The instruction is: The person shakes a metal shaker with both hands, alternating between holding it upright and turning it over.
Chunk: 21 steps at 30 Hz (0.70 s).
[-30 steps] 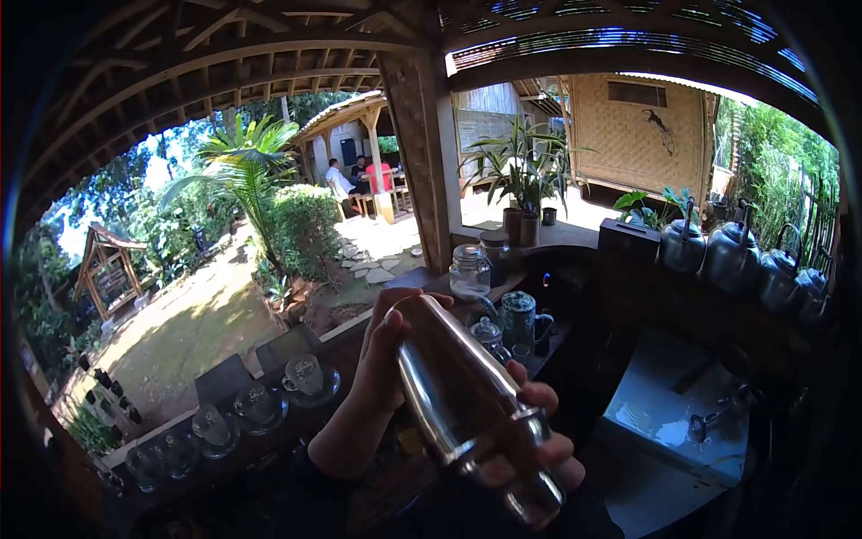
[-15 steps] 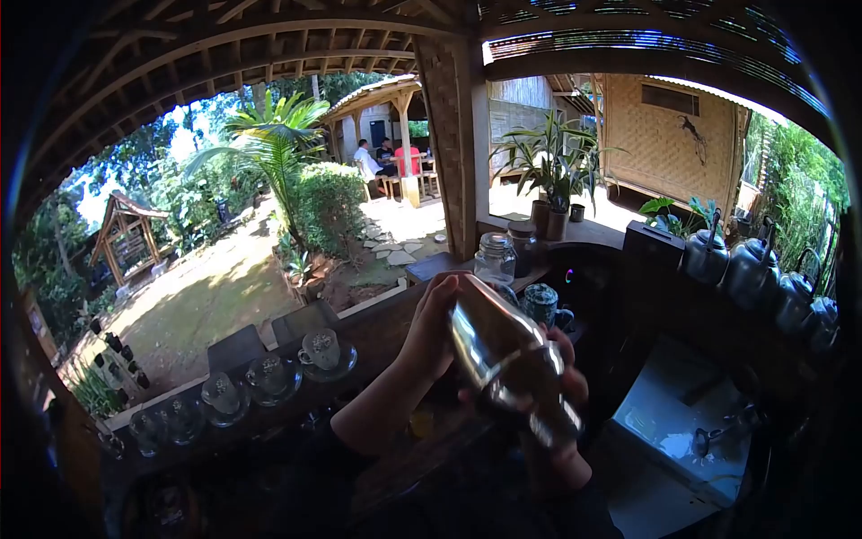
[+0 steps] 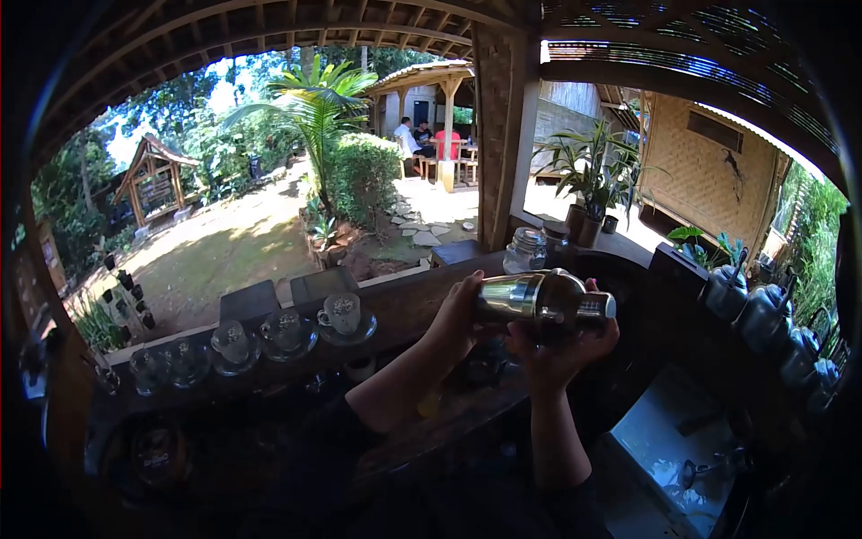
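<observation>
Both hands clamp a shiny steel cocktail shaker (image 3: 543,298) sideways, left hand (image 3: 460,316) on its base, right hand (image 3: 558,346) cupping underneath, above the dark wooden desk (image 3: 404,310).

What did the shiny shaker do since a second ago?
The metal shaker swung from pointing steeply down toward the camera to lying flat, higher and farther out. The left hand still holds one end, and the right hand holds it from below. The cups on saucers stayed on the counter.
</observation>
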### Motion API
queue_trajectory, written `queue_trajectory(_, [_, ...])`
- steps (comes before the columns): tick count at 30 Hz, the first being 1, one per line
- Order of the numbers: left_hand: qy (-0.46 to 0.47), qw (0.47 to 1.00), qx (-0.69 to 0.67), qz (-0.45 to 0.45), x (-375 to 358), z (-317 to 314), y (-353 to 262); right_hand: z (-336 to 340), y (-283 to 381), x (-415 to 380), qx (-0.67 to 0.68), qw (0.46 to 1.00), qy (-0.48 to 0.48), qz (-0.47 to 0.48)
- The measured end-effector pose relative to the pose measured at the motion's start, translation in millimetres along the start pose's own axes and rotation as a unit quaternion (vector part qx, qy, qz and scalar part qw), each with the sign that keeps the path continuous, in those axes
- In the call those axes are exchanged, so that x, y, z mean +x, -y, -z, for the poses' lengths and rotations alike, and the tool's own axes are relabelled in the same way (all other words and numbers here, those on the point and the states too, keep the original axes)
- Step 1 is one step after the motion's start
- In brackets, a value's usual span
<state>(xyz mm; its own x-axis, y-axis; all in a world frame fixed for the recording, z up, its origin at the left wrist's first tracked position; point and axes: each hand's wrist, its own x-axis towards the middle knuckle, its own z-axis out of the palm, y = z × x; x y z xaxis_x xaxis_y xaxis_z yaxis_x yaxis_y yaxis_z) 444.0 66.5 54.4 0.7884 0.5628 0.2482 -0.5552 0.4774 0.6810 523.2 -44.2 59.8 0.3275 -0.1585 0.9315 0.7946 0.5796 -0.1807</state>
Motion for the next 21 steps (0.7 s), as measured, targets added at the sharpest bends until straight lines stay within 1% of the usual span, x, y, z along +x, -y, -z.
queue_trajectory(1, [-0.011, 1.000, 0.003, 0.003, -4, -1, 3, 3, 5, 2, 0.010, 1.000, 0.005, 0.020])
queue_trajectory(2, [-0.019, 1.000, 0.007, 0.004, -7, -7, 0, 9, 11, 1, -0.039, 0.995, 0.016, 0.094])
queue_trajectory(3, [0.003, 0.999, 0.035, -0.016, -12, -14, -7, 11, 28, 6, -0.015, 0.988, 0.048, 0.148])
queue_trajectory(4, [0.022, 0.996, 0.052, -0.069, -27, -37, -17, 16, 43, 3, 0.009, 0.977, 0.082, 0.196])
queue_trajectory(5, [0.071, 0.989, 0.071, -0.108, -38, -51, -25, 38, 40, -32, 0.297, 0.950, 0.085, -0.054])
queue_trajectory(6, [0.119, 0.978, 0.089, -0.146, -43, -57, -31, 57, 34, -62, 0.538, 0.784, 0.076, -0.300])
queue_trajectory(7, [0.105, 0.979, 0.086, -0.154, -37, -53, -31, 48, 32, -53, 0.539, 0.780, 0.078, -0.308])
queue_trajectory(8, [0.091, 0.979, 0.084, -0.160, -26, -43, -28, 32, 22, -38, 0.368, 0.911, 0.071, -0.172])
queue_trajectory(9, [0.061, 0.991, 0.036, -0.113, -11, -24, -21, 12, 15, -20, 0.174, 0.982, 0.062, -0.024])
queue_trajectory(10, [0.025, 0.998, 0.009, -0.049, 7, 1, -10, 0, 11, -10, -0.031, 0.990, 0.050, 0.129])
queue_trajectory(12, [-0.039, 0.998, 0.041, -0.037, -10, -10, -13, -4, 8, 3, -0.043, 0.998, 0.030, 0.028])
queue_trajectory(13, [-0.096, 0.992, 0.064, -0.045, -20, -26, -13, -3, 13, 7, -0.033, 0.995, 0.003, 0.099])
queue_trajectory(14, [-0.054, 0.995, 0.051, -0.072, -26, -32, -15, 11, 13, -11, 0.190, 0.978, 0.046, -0.070])
queue_trajectory(15, [0.018, 0.993, 0.060, -0.097, -29, -39, -19, 12, 12, -11, 0.193, 0.977, 0.048, -0.072])
queue_trajectory(17, [0.159, 0.974, 0.082, -0.142, -46, -64, -30, 12, 10, -9, 0.134, 0.990, 0.039, -0.008])
queue_trajectory(18, [0.153, 0.975, 0.079, -0.138, -42, -61, -31, 12, 8, -8, 0.103, 0.994, 0.034, 0.024])
queue_trajectory(20, [0.111, 0.989, 0.050, -0.087, -23, -49, -22, 10, 6, -5, 0.038, 0.995, 0.025, 0.088])
queue_trajectory(21, [0.040, 0.997, 0.033, -0.050, -4, -32, -12, 10, 6, -3, 0.007, 0.992, 0.022, 0.122])
